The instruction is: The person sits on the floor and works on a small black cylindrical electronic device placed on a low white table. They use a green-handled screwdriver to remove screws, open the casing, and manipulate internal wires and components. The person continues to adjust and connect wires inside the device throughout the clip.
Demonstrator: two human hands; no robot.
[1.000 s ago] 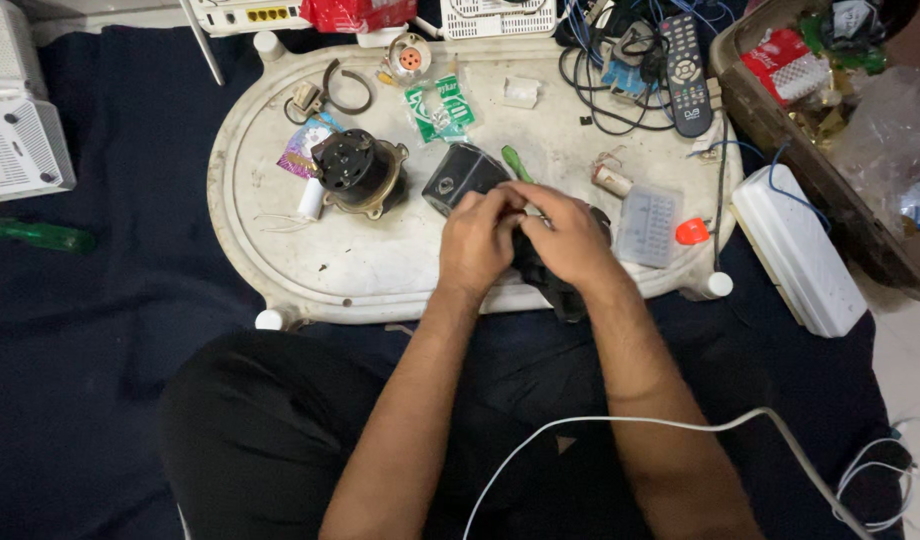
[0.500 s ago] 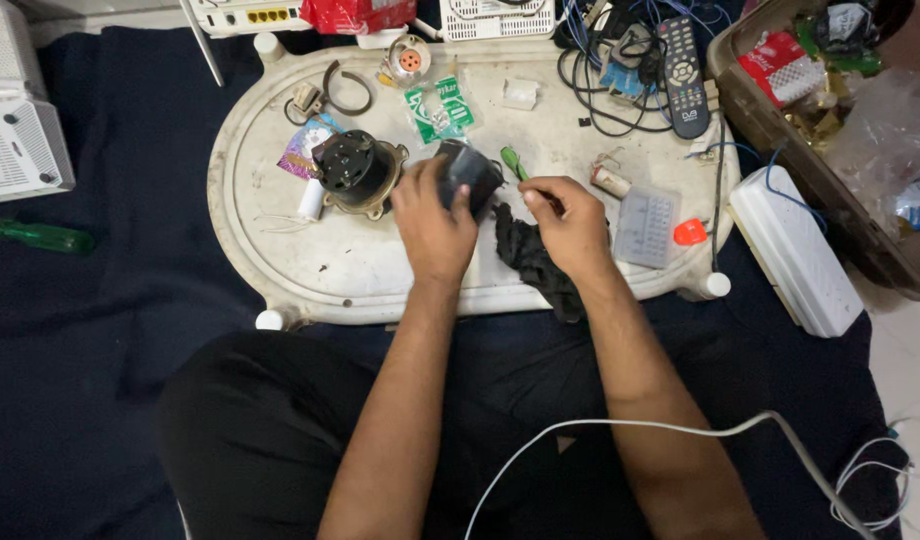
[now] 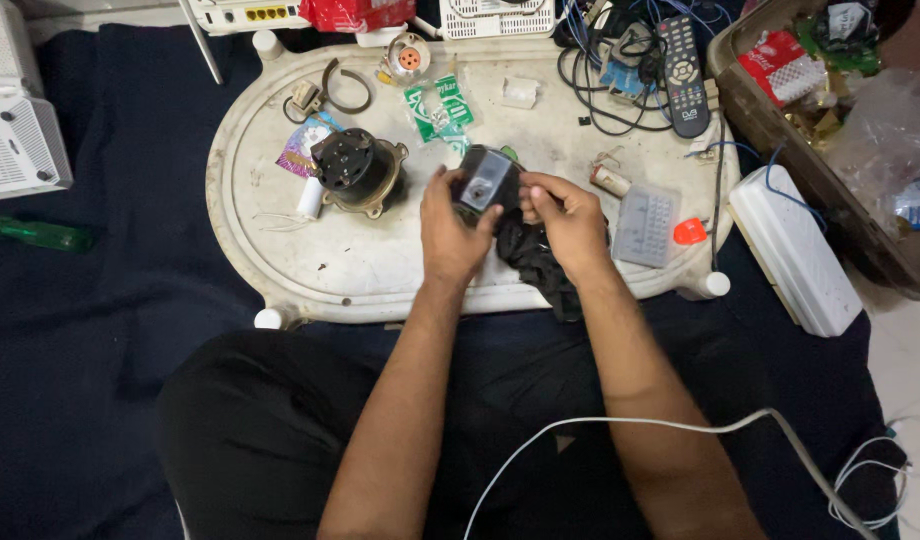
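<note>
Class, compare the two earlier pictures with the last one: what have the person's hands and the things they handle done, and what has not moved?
Both hands went from the tray's near edge up toward its middle. The left hand took up the small dark block and now holds it tilted; the right hand left the black cloth and touches the block's side. The black motor, grey keypad and remote stayed put.

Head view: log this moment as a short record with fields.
Surface: white oval plastic tray table
Left hand: grips the small dark boxy part with a grey face
Right hand: fingers at that part's right side
Under the hands: crumpled black cloth
Left of the hands: round black motor on a brass-coloured base
Right of the hands: grey keypad panel
</note>
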